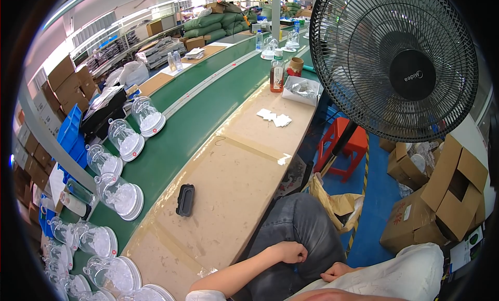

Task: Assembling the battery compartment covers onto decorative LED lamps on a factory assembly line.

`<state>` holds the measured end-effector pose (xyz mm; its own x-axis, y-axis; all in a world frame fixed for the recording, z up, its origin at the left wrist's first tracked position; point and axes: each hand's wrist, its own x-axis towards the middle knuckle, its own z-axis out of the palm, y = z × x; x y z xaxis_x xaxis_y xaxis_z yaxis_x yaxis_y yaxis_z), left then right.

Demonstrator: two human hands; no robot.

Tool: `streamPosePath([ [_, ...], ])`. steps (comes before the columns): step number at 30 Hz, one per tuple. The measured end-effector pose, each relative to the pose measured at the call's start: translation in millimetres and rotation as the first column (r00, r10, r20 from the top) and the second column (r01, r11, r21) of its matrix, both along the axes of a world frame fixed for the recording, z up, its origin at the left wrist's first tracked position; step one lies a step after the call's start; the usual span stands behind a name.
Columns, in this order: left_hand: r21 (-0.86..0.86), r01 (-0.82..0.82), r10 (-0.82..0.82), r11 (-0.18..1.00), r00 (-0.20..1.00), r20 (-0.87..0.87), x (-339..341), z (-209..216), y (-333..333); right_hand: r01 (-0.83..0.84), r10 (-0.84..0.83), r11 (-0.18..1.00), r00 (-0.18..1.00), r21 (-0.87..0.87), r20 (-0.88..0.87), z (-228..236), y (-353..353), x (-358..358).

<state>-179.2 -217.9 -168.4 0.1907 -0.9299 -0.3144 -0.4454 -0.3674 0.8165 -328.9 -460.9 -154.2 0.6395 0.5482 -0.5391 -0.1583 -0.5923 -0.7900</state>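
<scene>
My left hand (292, 252) lies on my thigh in grey jeans (306, 223), its fingers curled into a loose fist with nothing visible in it. Lower and further right, my right hand (337, 271) rests by my lap, fingers curled in and partly hidden; no object shows in it. Nearest on the tan tabletop (223, 186) is a small black oblong tray (185, 200), apart from both hands. Clear bell-shaped domes on white bases (120, 196), with whitish shapes inside, stand in rows along the green conveyor belt (182, 129).
White paper pieces (280, 120), a white box (301, 90) and a reddish bottle (276, 76) sit toward the table's far end. A large black fan (410, 74) looms at right, above a red stool (340, 145). Open cardboard cartons (442, 197) stand on the blue floor.
</scene>
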Motion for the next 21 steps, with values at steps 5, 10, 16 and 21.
streamPosePath([
  [5, 0.023, -0.004, 0.003, 1.000, 1.000, 0.004, 0, -1, 0, 0.001, -0.001, 1.000, 0.999, 0.014, 0.039, -2, 0, 0],
  [10, 0.031, -0.002, 0.002, 1.000, 1.000, -0.005, 1, 0, -1, 0.001, -0.001, 1.000, 0.999, 0.009, 0.032, -2, -1, 0],
  [16, 0.055, 0.031, -0.032, 0.998, 0.999, 0.006, 1, 4, -1, -0.003, 0.003, 1.000, 1.000, -0.008, 0.001, 3, 1, 1],
  [21, 0.026, 0.016, -0.016, 1.000, 1.000, 0.000, 1, -3, -1, 0.003, -0.003, 1.000, 1.000, -0.002, -0.018, 7, 2, 2],
])
